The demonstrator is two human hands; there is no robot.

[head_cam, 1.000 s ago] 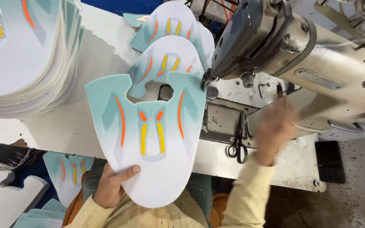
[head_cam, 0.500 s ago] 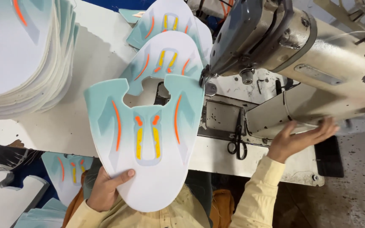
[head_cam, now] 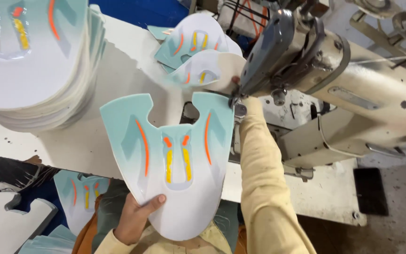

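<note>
My left hand (head_cam: 137, 218) grips the rounded lower edge of a flat shoe upper panel (head_cam: 175, 183), white and pale teal with orange and yellow stripes. The panel's right prong lies at the needle of the sewing machine (head_cam: 353, 84). My right arm in a yellow sleeve reaches up to the needle area. Only a sliver of my right hand (head_cam: 236, 82) shows there, against the edge of a blurred, lifted panel (head_cam: 203, 70). Its fingers are hidden by the machine head.
A tall stack of matching panels (head_cam: 34, 61) sits on the white table (head_cam: 85, 141) at the upper left. More panels (head_cam: 193, 40) lie behind the needle. Other panels (head_cam: 81, 193) and a white cutout (head_cam: 5, 226) are below the table edge at the lower left.
My right hand left the machine's right side and moved up to the needle. The panel behind the needle has lifted and blurred. The held panel stayed at the needle.
</note>
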